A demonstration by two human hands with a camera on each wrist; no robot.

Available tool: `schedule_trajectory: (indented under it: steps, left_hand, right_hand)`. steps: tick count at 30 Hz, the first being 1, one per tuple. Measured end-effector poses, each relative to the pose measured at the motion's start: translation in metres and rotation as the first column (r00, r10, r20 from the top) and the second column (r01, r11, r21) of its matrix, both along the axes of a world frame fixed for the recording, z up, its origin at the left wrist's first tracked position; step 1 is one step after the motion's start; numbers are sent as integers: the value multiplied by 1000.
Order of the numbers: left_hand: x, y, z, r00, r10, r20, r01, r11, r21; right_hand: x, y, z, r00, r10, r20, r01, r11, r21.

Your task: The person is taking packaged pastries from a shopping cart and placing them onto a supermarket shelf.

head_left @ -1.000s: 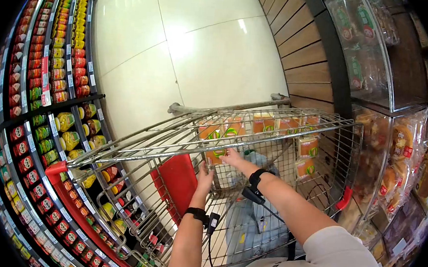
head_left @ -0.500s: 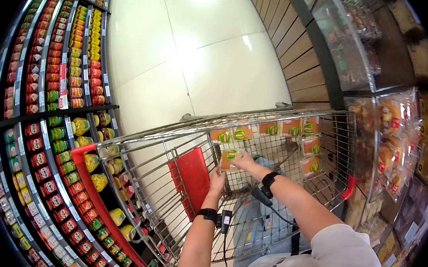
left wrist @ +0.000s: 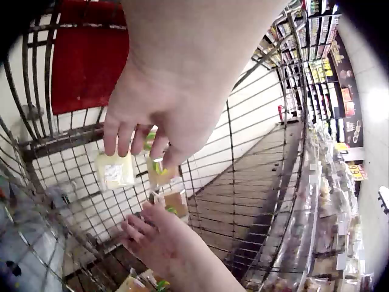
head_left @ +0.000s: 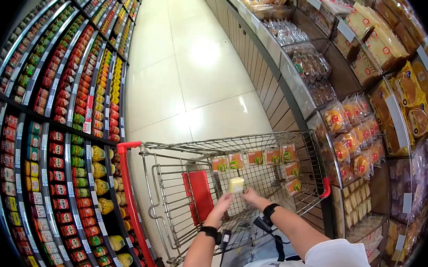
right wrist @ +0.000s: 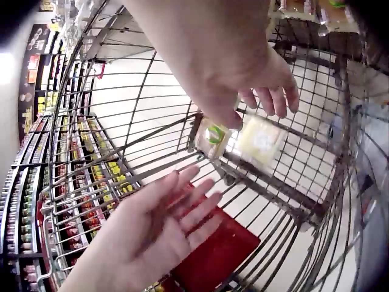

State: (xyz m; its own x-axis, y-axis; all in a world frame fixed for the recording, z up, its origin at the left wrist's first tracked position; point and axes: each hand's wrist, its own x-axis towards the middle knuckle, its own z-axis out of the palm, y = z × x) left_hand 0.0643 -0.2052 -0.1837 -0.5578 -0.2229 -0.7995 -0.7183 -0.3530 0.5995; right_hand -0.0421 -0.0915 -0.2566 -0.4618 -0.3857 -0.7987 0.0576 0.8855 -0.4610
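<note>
A square wrapped pack (head_left: 236, 185) lies between the two hands over the wire shopping cart (head_left: 223, 149), its pale yellow side with a white label showing. In the left wrist view, the fingertips of my left hand (left wrist: 164, 115) hang just above the pack's (left wrist: 115, 172) edge. My right hand (right wrist: 249, 79) has its fingers loosely extended beside the same pack (right wrist: 261, 143) in the right wrist view. Neither hand is curled round it. Similar orange packs (head_left: 255, 157) with green oval labels line the cart's far side and right end.
A red plastic flap (head_left: 198, 194) and red handle (head_left: 136, 212) are at the cart's left. Shelves of jars (head_left: 55, 162) stand left, bins of wrapped bread (head_left: 355, 138) right. The tiled aisle (head_left: 177, 86) runs ahead.
The hands, earlier gripping the pack with its orange, green-labelled face showing, have let go of it. Its pale side now shows. The head view has tilted up, taking in more aisle and shelves.
</note>
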Motion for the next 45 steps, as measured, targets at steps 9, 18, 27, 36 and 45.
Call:
schedule_trajectory:
  steps: [9,18,27,36,45]
  left_hand:
    - [35,-31,-91,938,188,292,-210,976,48]
    - [22,-19,-156,911,223,347,-245,969,20]
    - [16,-22,-162,798,486,355,-583,772,253]
    - [-9,-30,-66,945,250,211,-326,766,553]
    - [-39,-43,166,835,-145,-531,-96,912,-399]
  right_hand:
    - [-54,3,-64,982,-75,172,73,997,19]
    - [0,-41,-147,951,-12,310,80,975,-207]
    - [-11,-76,-117,966,180,183,-191,981,42]
    - [-73,-36,15,846,79,528,34,979,-202]
    - [-59,-7,230,924,-20,382,272,736,-620]
